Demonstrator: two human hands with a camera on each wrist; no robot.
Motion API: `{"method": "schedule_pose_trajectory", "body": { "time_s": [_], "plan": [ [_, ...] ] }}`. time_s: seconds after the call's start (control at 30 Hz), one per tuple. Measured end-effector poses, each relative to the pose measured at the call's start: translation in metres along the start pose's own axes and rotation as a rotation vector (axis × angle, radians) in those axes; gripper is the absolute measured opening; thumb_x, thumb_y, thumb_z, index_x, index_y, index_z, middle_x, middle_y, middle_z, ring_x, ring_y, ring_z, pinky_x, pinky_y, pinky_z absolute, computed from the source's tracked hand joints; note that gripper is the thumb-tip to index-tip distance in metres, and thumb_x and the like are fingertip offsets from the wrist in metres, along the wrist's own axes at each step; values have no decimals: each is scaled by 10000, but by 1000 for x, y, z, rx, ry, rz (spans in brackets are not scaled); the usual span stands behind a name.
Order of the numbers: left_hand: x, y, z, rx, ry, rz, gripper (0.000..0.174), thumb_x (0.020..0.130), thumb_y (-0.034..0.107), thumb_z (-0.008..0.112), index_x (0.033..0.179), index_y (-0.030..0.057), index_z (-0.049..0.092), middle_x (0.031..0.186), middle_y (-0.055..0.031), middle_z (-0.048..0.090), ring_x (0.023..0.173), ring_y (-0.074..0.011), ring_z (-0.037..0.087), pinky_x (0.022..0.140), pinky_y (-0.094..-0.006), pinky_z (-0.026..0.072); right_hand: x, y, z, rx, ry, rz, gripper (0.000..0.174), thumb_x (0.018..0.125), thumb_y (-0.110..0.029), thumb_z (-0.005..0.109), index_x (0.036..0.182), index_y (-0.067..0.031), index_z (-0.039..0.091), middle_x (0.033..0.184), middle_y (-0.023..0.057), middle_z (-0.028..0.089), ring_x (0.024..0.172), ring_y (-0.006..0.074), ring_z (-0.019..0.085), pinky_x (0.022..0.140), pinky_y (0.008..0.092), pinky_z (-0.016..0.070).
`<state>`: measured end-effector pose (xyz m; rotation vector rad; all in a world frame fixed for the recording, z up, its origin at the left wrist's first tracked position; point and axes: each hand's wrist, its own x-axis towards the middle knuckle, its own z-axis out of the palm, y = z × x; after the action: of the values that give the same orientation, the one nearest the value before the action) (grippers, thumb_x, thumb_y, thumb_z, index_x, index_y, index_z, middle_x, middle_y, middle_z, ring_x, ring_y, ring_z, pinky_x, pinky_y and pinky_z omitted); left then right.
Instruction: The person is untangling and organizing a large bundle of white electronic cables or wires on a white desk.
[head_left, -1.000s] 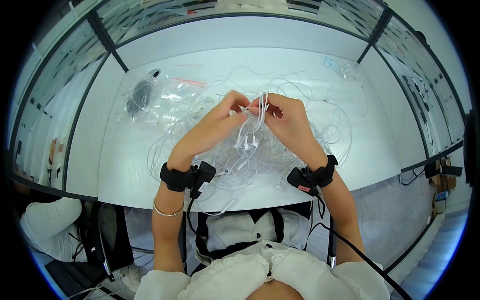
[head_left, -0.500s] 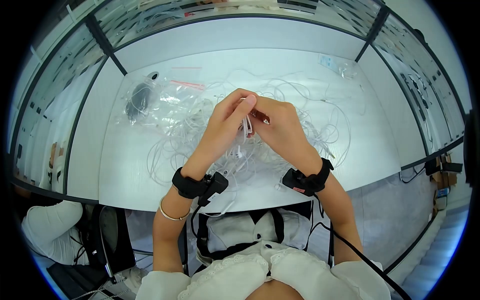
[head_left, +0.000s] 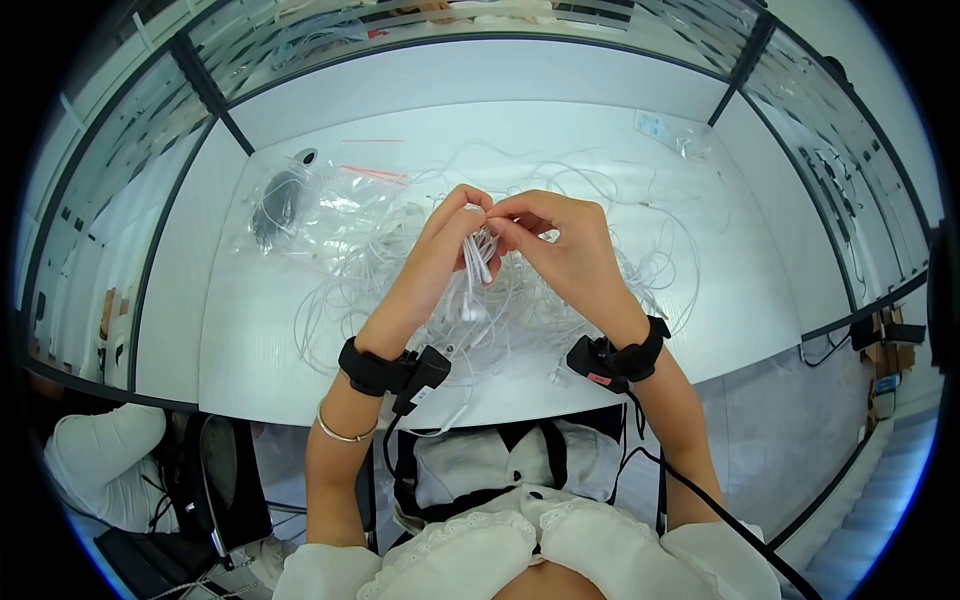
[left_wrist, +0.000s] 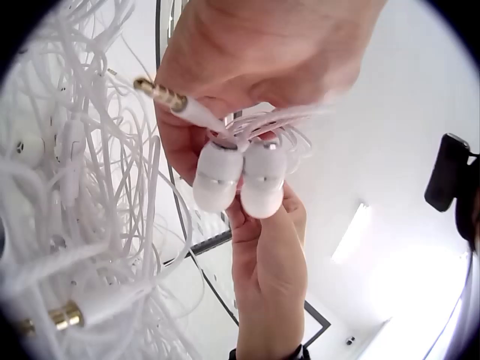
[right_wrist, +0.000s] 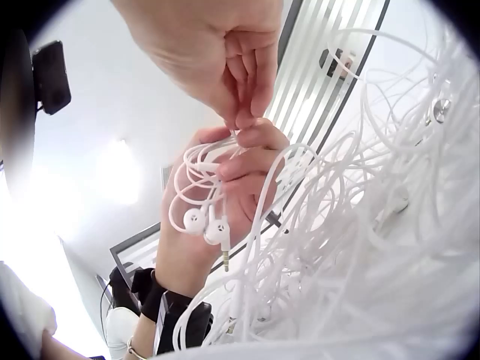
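Observation:
A pair of white wired earphones [head_left: 478,258], wound into a loose bundle, hangs from my left hand [head_left: 432,250], whose curled fingers grip the coils. In the left wrist view two earbuds [left_wrist: 262,178] dangle side by side below that hand, and a gold-tipped plug [left_wrist: 163,95] sticks out beside them. My right hand [head_left: 570,250] has thumb and fingertips pinched together at the top of the bundle, right against the left fingertips. A short bit of the cord shows at that pinch in the right wrist view, and the coils [right_wrist: 196,176] droop below it.
A tangled heap of white earphone cables [head_left: 530,290] spreads over the white table [head_left: 250,350] under both hands. Clear plastic bags [head_left: 340,205] lie at the back left, one with something dark inside. A small clear packet [head_left: 690,142] sits at the back right. Low panels enclose the table.
The hands closed in around the bundle, then parted slightly. The hanging cords and earbuds are now gathered into a compact coil in the left hand, and the right fingertips have moved to its top.

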<state>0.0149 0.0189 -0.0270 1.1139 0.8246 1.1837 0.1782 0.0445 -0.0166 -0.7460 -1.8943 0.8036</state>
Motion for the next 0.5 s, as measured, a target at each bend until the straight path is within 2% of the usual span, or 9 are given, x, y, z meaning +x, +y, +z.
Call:
{"method": "schedule_pose_trajectory", "body": {
  "time_s": [0.17,0.4,0.5],
  "plan": [
    [1,3,-6,-66,-132,-64,230,894,250,456,1021,58,467,746,-46,572,577,-93,531,482,-211,402,2,-7,-7,168,22,94,106,829,-62,665,903,13,671,771,89,687,665,151,665,641,239,511],
    [-2,10,-4,17,-161,-141,362,896,372,529,1068,55,494,750,-54,577,533,-76,482,446,-202,344,4,-3,-18,132,82,89,120,832,-66,664,918,17,665,796,85,686,727,140,660,690,248,517],
    [-2,4,-5,118,-331,-154,355,897,386,535,1046,64,507,741,-33,567,527,-60,433,464,-196,313,4,-3,-17,125,112,67,118,832,-63,662,920,15,665,799,86,686,727,144,661,694,248,517]
  ]
}}
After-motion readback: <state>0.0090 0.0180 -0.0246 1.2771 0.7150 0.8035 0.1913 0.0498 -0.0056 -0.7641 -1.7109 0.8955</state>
